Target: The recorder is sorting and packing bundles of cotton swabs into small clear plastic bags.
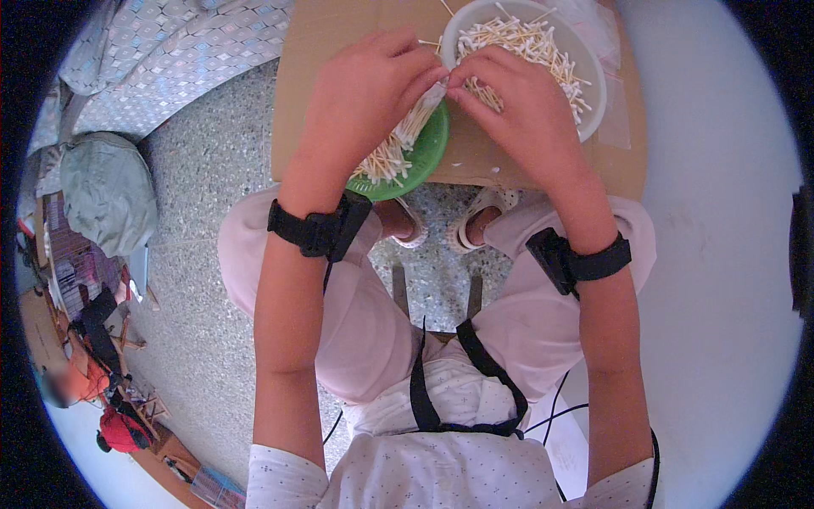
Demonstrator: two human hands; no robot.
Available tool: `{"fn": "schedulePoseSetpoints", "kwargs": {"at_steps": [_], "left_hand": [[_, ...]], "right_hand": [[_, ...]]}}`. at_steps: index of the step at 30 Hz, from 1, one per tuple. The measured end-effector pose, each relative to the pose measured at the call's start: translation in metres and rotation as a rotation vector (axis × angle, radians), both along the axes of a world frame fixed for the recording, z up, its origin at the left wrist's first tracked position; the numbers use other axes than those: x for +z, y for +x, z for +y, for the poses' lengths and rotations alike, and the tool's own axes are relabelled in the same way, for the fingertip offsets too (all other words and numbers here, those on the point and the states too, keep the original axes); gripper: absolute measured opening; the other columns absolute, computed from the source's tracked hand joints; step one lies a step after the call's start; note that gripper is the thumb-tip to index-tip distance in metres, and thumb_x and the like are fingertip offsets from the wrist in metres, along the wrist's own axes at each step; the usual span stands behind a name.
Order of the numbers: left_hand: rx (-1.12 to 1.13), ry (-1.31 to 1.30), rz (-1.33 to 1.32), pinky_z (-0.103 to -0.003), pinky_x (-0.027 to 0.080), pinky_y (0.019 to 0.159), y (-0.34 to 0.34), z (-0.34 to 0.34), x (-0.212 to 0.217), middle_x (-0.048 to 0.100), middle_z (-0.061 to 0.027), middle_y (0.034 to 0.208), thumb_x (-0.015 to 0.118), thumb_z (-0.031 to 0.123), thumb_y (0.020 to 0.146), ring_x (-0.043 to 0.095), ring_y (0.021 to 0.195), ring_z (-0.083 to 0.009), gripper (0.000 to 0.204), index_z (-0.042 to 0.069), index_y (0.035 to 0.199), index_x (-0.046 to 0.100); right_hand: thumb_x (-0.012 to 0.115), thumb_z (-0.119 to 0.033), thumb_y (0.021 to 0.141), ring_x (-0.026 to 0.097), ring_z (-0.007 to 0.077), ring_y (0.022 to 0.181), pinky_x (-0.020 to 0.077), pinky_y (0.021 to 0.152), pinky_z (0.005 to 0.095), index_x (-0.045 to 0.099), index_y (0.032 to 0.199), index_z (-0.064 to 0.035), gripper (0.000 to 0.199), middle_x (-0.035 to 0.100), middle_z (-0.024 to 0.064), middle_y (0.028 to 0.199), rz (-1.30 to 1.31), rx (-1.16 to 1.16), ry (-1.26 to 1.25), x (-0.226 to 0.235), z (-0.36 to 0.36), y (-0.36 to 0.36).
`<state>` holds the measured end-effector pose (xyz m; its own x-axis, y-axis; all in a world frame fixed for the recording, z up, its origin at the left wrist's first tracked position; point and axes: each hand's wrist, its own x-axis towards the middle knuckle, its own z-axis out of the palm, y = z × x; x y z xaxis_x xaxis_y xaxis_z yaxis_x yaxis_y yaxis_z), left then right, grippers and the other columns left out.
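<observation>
My left hand (pixel 369 97) and my right hand (pixel 521 102) meet fingertip to fingertip over the cardboard. Both pinch the top edge of what looks like a small clear plastic bag (pixel 421 117) with a bundle of cotton swabs in it. The bag hangs below my left fingers, over a green basket (pixel 435 153) that holds loose cotton swabs (pixel 381 163). Part of this basket is hidden by my left hand and wrist. Behind my right hand stands a white bowl (pixel 596 93) heaped with cotton swabs (pixel 530 42).
Clear plastic bags (pixel 617 114) lie right of the bowl on the cardboard surface (pixel 475 161). A white wall (pixel 712 212) rises at the right. At the left are a patterned cloth (pixel 203 59), a grey-green bag (pixel 110 191) and, farther off, another person (pixel 85 377).
</observation>
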<state>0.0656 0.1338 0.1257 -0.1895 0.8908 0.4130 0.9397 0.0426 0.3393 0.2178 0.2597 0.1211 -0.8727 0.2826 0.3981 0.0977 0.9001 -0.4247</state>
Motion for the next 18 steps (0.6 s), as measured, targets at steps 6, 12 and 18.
{"fn": "schedulePoseSetpoints", "kwargs": {"at_steps": [6, 12, 18], "left_hand": [[-0.008, 0.014, -0.005, -0.039, 0.050, 0.071, 0.0004, -0.0043, 0.0033, 0.063, -0.0087, 0.090, 0.065, 0.022, 0.086, 0.063, 0.084, -0.0309, 0.016, 0.008, 0.091, 0.069], [-0.013, -0.045, 0.044, -0.040, 0.050, 0.075, 0.0001, -0.0077, 0.0041, 0.063, -0.0085, 0.095, 0.064, 0.024, 0.087, 0.062, 0.088, -0.0310, 0.019, 0.008, 0.095, 0.070], [-0.027, -0.027, -0.123, -0.039, 0.048, 0.086, 0.0016, -0.0099, 0.0040, 0.062, -0.0111, 0.105, 0.063, 0.023, 0.088, 0.060, 0.099, -0.0322, 0.019, 0.009, 0.100, 0.069]], "right_hand": [[0.063, -0.026, 0.084, 0.062, 0.0315, 0.081, 0.0484, 0.073, 0.0428, 0.064, 0.088, -0.0079, 0.018, 0.062, 0.0087, 0.088, 0.043, 0.022, -0.038, 0.0008, -0.0009, -0.0004], [0.063, -0.025, 0.084, 0.062, 0.0313, 0.081, 0.0486, 0.073, 0.0428, 0.065, 0.088, -0.0086, 0.017, 0.062, 0.0087, 0.088, 0.016, 0.013, -0.016, 0.0016, -0.0006, 0.0007], [0.063, -0.025, 0.083, 0.062, 0.0314, 0.079, 0.0494, 0.073, 0.0429, 0.065, 0.088, -0.0091, 0.017, 0.062, 0.0091, 0.088, 0.027, 0.000, -0.020, 0.0009, 0.0010, 0.0007]]}}
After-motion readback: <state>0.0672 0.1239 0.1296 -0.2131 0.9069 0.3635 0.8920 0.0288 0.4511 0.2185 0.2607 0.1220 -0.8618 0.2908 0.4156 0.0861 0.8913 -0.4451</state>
